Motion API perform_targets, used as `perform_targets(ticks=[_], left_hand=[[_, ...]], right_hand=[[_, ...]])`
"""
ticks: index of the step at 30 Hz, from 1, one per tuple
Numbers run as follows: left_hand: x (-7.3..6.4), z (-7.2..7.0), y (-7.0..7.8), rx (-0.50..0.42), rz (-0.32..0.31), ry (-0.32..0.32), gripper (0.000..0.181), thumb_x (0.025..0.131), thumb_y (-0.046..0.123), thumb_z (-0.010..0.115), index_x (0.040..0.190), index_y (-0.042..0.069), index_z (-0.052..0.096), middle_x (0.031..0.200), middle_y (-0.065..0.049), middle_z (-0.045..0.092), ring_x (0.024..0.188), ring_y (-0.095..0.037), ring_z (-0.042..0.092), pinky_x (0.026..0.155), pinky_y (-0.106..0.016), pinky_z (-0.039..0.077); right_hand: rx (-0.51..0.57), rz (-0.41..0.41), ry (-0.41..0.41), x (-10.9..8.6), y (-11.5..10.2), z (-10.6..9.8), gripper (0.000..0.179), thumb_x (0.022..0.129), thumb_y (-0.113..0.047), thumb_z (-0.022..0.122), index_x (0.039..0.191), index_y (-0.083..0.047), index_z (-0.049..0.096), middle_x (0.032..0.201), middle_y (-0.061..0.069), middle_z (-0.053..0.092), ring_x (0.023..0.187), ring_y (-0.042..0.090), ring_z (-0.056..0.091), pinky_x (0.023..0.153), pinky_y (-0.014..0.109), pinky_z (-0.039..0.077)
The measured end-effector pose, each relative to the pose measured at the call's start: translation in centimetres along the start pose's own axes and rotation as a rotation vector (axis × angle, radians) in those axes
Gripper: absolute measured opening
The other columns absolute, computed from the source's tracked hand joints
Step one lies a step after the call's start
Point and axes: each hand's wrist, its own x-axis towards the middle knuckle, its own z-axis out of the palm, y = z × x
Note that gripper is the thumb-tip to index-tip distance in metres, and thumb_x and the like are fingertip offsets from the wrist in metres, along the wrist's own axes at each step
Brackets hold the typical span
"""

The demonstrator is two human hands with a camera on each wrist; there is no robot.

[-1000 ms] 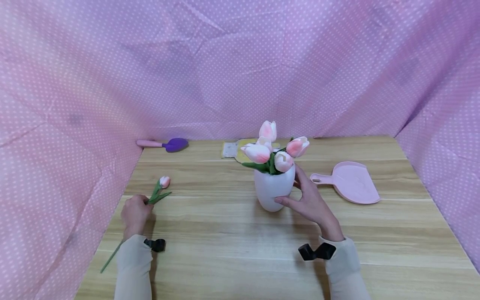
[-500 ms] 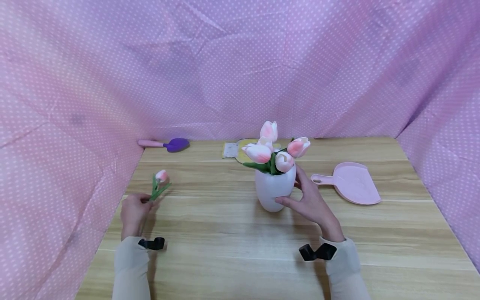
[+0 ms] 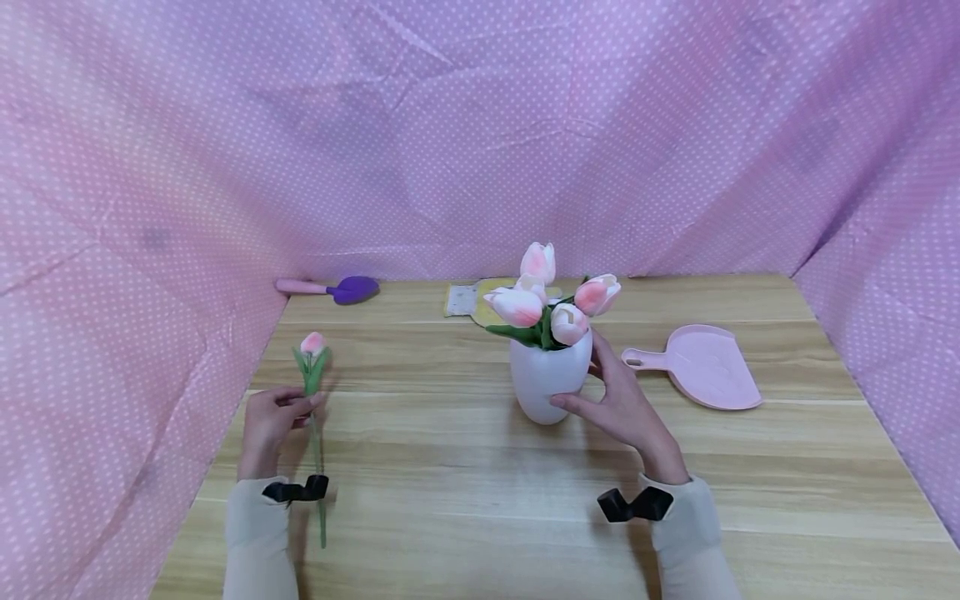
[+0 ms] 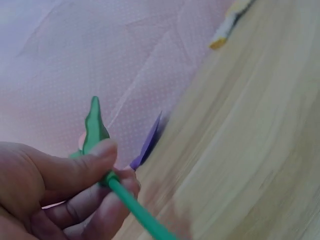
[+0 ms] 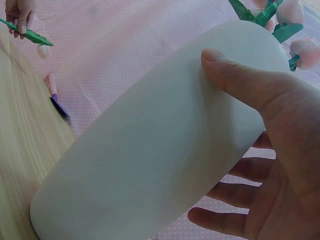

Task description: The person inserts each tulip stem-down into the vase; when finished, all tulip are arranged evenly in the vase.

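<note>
A single pink-and-white tulip (image 3: 312, 343) is pinched at its green stem (image 4: 142, 215) between thumb and fingers of my left hand (image 3: 273, 422). Its bloom points away from me and the stem's end trails back past the wrist. Right of centre stands a white vase (image 3: 551, 379) with several pink tulips (image 3: 517, 307) and green leaves in it. My right hand (image 3: 621, 398) grips the vase from its right side, thumb across the near face (image 5: 235, 80) and fingers behind. In the right wrist view the vase fills the middle.
At the back left lies a small trowel (image 3: 354, 290) with a purple blade and pink handle. A yellow-and-white flat item (image 3: 461, 300) lies behind the vase. To the right is a pink dustpan (image 3: 708, 367). Pink dotted cloth (image 3: 480, 142) surrounds the wooden table (image 3: 450, 500).
The tulip in my left hand has turned from slanting right to nearly straight ahead, its stem swinging from the hand's left to its right. My right hand and the vase stay put.
</note>
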Motion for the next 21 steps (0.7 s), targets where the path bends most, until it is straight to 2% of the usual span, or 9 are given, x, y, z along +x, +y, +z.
perform_targets(ticks=[2,5,8,12,16,21], left_hand=[[0.0,-0.1,0.0,-0.071,-0.026,-0.014,0.035,0.089,0.003,0.074,0.119,-0.01,0.063,0.068,0.017,0.067,0.063,0.0,0.066,0.062,-0.019,0.062],[0.0,-0.1,-0.3,-0.192,-0.042,-0.042,0.011,0.088,0.001,0.073,0.099,0.005,0.072,0.069,0.014,0.071,0.065,-0.001,0.069,0.062,-0.019,0.062],[-0.1,-0.1,-0.5,-0.322,-0.038,-0.074,0.022,0.088,-0.002,0.073,0.079,0.019,0.073,0.069,0.011,0.074,0.066,-0.005,0.073,0.061,-0.018,0.062],[-0.3,-0.1,-0.8,-0.45,-0.028,-0.134,0.025,0.09,-0.004,0.069,0.078,0.017,0.075,0.072,0.007,0.076,0.069,-0.008,0.075,0.064,-0.019,0.063],[-0.5,0.0,-1.3,-0.571,-0.012,-0.187,0.024,0.093,-0.005,0.064,0.084,0.014,0.076,0.076,0.003,0.078,0.072,-0.01,0.076,0.067,-0.019,0.063],[-0.5,0.4,-2.1,-0.731,0.059,-0.237,0.026,0.095,-0.009,0.057,0.09,0.009,0.076,0.081,-0.003,0.079,0.075,-0.014,0.077,0.069,-0.021,0.063]], right_hand=[[0.0,0.004,-0.003,0.0,0.0,0.0,0.098,0.079,-0.021,0.087,0.157,-0.027,0.027,0.148,0.008,0.051,0.136,0.029,0.051,0.11,0.059,0.048],[0.003,0.002,-0.003,0.0,0.0,0.0,0.099,0.079,-0.021,0.086,0.157,-0.027,0.026,0.148,0.008,0.051,0.136,0.029,0.05,0.111,0.06,0.048],[0.003,-0.002,-0.002,-0.1,-0.1,0.0,0.098,0.079,-0.02,0.086,0.157,-0.027,0.026,0.148,0.008,0.051,0.136,0.029,0.05,0.11,0.06,0.048],[0.002,-0.004,-0.001,-0.1,-0.1,0.0,0.098,0.079,-0.02,0.086,0.157,-0.027,0.027,0.148,0.008,0.051,0.135,0.03,0.051,0.11,0.06,0.048],[0.001,-0.003,-0.001,-0.1,-0.1,0.0,0.098,0.079,-0.02,0.086,0.157,-0.027,0.027,0.148,0.008,0.051,0.135,0.03,0.051,0.11,0.061,0.048],[0.0,-0.002,-0.001,-0.1,-0.2,0.0,0.098,0.079,-0.02,0.086,0.157,-0.026,0.026,0.148,0.009,0.051,0.136,0.03,0.05,0.11,0.061,0.048]])
